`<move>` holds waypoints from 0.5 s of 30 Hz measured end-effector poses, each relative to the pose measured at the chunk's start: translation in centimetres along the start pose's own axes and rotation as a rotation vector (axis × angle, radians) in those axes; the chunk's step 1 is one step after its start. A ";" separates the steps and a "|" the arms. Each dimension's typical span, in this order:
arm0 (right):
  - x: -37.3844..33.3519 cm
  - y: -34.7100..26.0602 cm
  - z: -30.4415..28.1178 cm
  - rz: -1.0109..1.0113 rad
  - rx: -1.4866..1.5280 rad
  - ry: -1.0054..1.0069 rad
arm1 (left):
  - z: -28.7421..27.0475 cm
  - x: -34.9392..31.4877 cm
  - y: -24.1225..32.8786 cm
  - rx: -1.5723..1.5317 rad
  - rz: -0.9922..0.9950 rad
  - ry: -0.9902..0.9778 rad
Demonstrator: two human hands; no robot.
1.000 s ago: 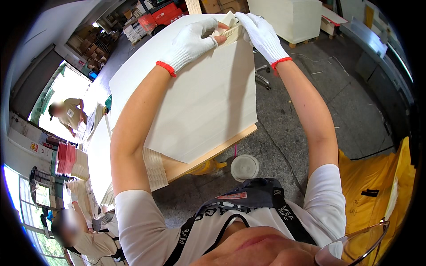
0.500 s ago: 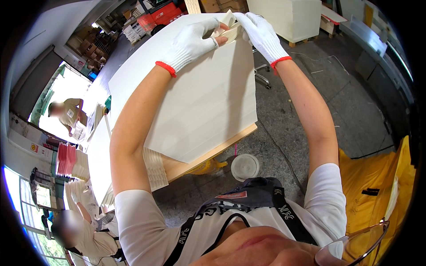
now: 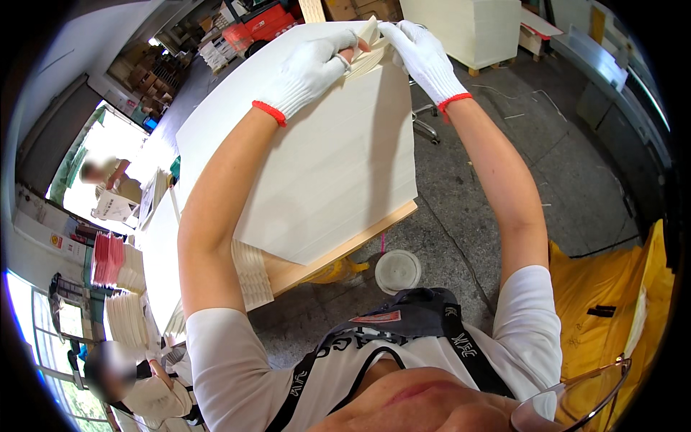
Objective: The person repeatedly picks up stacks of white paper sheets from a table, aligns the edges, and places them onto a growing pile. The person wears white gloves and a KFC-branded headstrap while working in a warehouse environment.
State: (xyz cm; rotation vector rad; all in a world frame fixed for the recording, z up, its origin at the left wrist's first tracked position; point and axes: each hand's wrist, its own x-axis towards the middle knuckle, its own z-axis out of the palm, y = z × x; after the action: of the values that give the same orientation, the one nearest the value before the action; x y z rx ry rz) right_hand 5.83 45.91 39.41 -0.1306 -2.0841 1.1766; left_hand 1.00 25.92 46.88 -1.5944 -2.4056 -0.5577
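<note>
A broad stack of large white paper sheets point(image 3: 324, 165) lies on a wooden table ahead of me. At its far corner, several sheets point(image 3: 368, 63) are lifted and curled. My left hand point(image 3: 306, 75), in a white knit glove with a red cuff and bare fingertips, is closed at the left side of these raised sheets. My right hand point(image 3: 423, 59), gloved the same way, grips the far right corner of them with bent fingers. Its fingertips are partly hidden behind the paper.
A wooden board edge point(image 3: 345, 245) shows under the stack. Below it on the floor stands a white round bucket point(image 3: 397, 272). Yellow sheeting point(image 3: 597, 302) hangs at the right. A large pale paper block point(image 3: 464, 32) stands beyond. Two people, one lower left point(image 3: 147, 392), work at the left.
My left thumb and fingers have drawn back slightly and curled in, and the raised sheets fan out more beside them. My right hand stays at the corner. Both people at the left have shifted.
</note>
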 end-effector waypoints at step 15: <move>-0.3 0.0 -1.4 0.038 0.099 0.007 | 1.3 -0.1 -0.8 0.062 0.124 0.102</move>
State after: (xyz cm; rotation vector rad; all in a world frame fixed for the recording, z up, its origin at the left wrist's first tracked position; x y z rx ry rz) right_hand 6.93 46.76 39.69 -0.1281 -2.0207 1.2973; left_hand 0.40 26.12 45.50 -1.6343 -2.2114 -0.5222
